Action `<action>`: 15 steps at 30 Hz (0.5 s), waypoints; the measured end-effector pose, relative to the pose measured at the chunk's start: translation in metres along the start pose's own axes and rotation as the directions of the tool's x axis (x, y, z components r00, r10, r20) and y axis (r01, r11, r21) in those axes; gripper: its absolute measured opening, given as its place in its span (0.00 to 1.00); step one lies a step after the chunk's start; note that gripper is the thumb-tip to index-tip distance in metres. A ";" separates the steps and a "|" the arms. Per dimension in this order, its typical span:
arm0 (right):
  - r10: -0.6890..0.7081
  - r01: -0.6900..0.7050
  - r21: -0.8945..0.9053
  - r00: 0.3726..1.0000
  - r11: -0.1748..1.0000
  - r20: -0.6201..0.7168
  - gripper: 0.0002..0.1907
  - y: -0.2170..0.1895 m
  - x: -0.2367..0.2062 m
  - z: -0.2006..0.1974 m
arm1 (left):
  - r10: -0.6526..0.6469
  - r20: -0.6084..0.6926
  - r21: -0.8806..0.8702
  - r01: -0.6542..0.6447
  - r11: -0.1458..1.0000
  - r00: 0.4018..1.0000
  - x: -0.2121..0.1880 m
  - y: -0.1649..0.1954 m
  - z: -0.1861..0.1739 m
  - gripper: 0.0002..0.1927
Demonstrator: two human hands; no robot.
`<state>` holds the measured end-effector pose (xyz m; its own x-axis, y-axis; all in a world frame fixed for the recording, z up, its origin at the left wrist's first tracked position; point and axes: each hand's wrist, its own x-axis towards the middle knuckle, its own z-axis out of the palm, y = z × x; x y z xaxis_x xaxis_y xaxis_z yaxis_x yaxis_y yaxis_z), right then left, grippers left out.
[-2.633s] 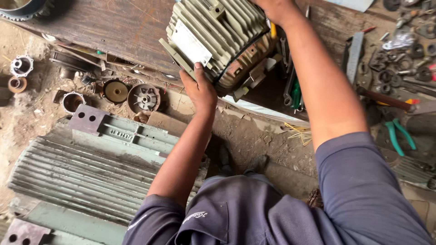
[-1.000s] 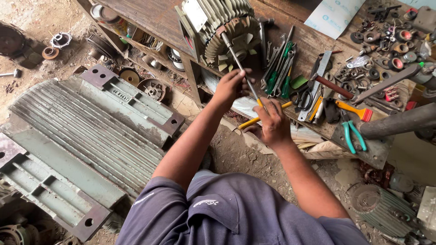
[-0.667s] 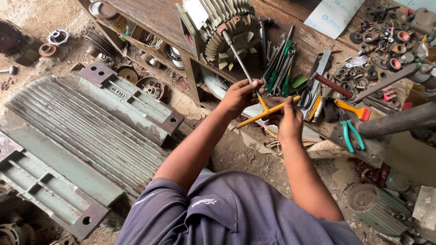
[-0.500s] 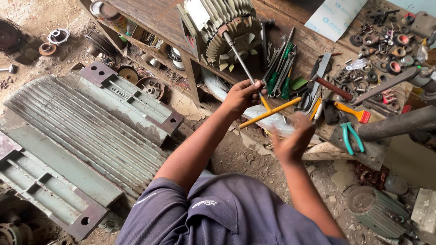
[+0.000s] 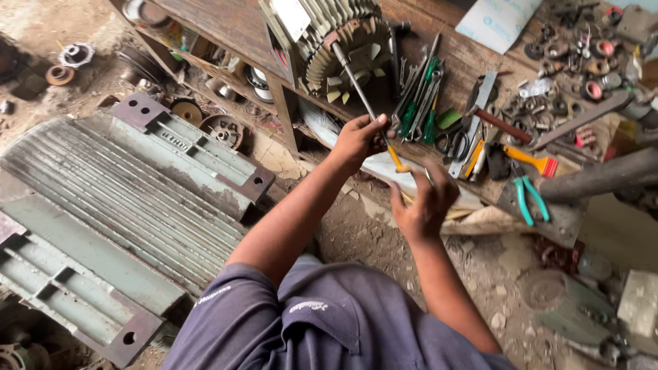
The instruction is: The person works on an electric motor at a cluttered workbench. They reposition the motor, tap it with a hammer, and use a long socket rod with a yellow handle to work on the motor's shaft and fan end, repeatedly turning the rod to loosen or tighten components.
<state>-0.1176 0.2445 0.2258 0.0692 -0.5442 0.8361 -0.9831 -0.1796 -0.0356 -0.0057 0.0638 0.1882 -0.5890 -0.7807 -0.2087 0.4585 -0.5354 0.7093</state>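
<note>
My left hand (image 5: 358, 139) is closed around the lower end of a long thin metal rod (image 5: 351, 72). The rod slants up to the fan end of a ribbed electric motor (image 5: 327, 38) on the wooden bench (image 5: 226, 24). A yellow-handled screwdriver (image 5: 398, 160) sticks out below that hand toward my right hand (image 5: 423, 203). My right hand's fingertips pinch a thin grey end that looks like the screwdriver's shaft; the contact is partly hidden.
Wrenches and green-handled tools (image 5: 418, 96), scissors, a yellow-handled brush (image 5: 528, 159), green pliers (image 5: 529, 197) and several bearings (image 5: 582, 55) crowd the bench. A large finned grey motor housing (image 5: 116, 205) lies on the dirt floor at left, with round parts (image 5: 223, 129) under the bench.
The yellow screwdriver swung from pointing up-right to pointing down toward my right hand. My right hand rose to meet its end. My left hand stayed on the rod.
</note>
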 end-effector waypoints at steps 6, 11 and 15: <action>0.827 -0.671 0.676 0.166 -0.304 0.537 0.27 -0.008 0.019 0.007 | -0.030 0.041 -0.016 0.031 0.999 0.999 0.002 0.007 0.004 0.13; 0.107 -0.106 -0.134 0.994 0.985 -0.005 0.32 -0.026 0.006 -0.008 | -0.060 0.106 -0.075 0.068 0.995 0.993 0.010 0.003 0.007 0.14; 0.868 -0.761 0.635 0.397 0.129 0.299 0.36 -0.021 0.010 0.009 | -0.034 0.111 -0.045 0.039 0.998 0.993 0.014 -0.004 0.004 0.13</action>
<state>-0.0949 0.2352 0.2299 -0.7750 -0.6170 0.1368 -0.0715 -0.1294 -0.9890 -0.0183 0.0556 0.1851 -0.6744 -0.7216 -0.1564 0.4645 -0.5793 0.6698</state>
